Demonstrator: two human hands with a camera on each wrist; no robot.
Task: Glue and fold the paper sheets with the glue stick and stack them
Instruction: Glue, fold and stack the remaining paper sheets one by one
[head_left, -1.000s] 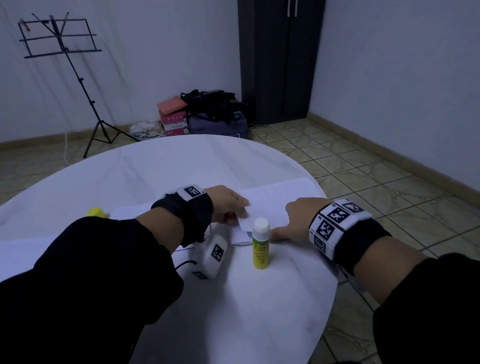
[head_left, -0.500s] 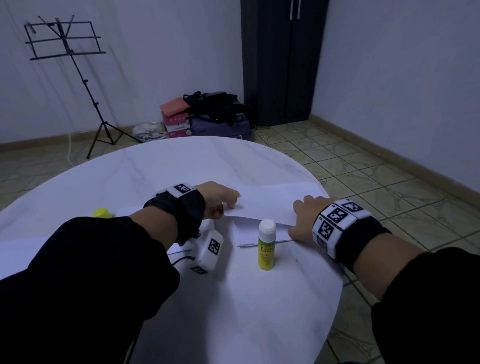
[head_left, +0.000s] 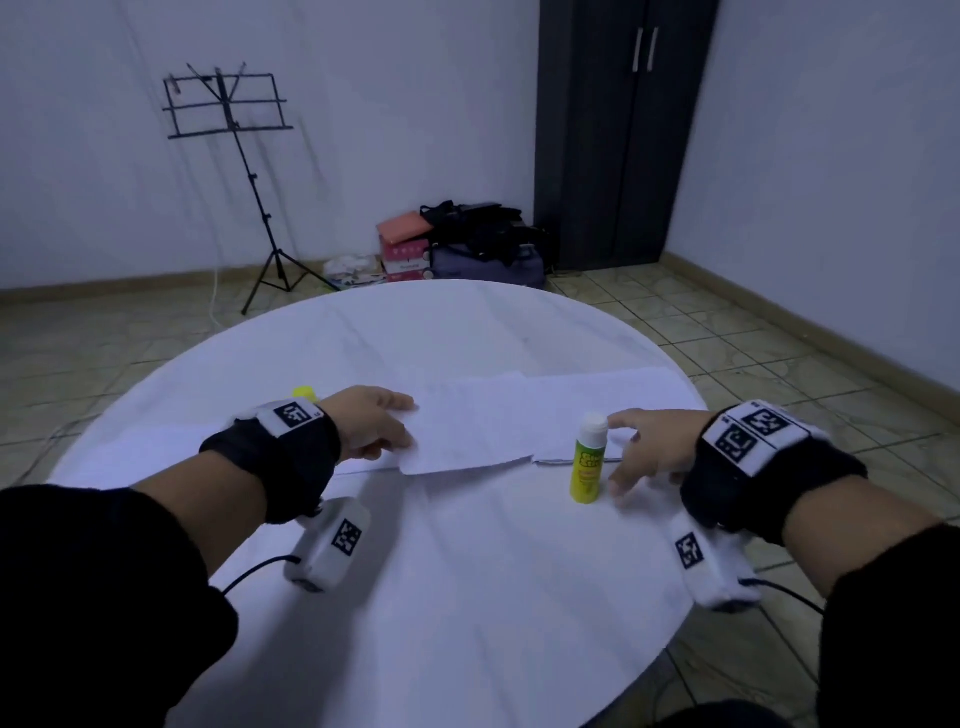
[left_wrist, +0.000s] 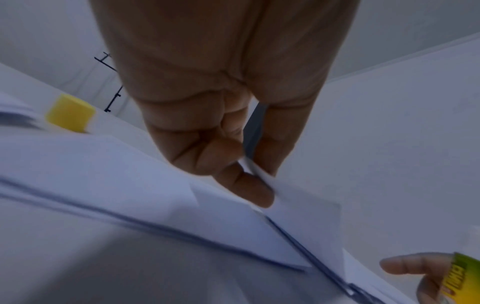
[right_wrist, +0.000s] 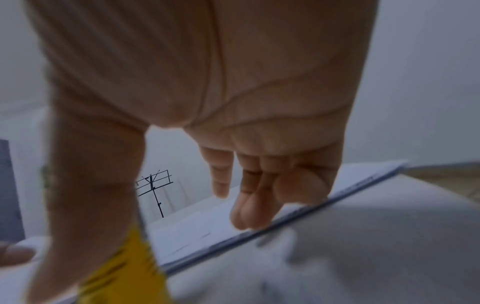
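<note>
At table centre, left hand (head_left: 374, 423) pinches the left edge of the folded paper sheet (head_left: 498, 421) between thumb and curled fingers (left_wrist: 244, 185); sheet lies flat across the table (head_left: 467, 597). Right hand (head_left: 649, 449) spread, fingers relaxed, holding nothing, thumb and fingertips either side of the upright glue stick (head_left: 589, 460); contact with it unclear. More sheets (head_left: 639, 387) under and right of the folded one, edges blurred in both wrist views. Yellow cap (head_left: 304, 392) half hidden behind left wrist. Glue stick cut off at frame edge in left wrist view. Music stand (head_left: 228, 109) by far wall.
</note>
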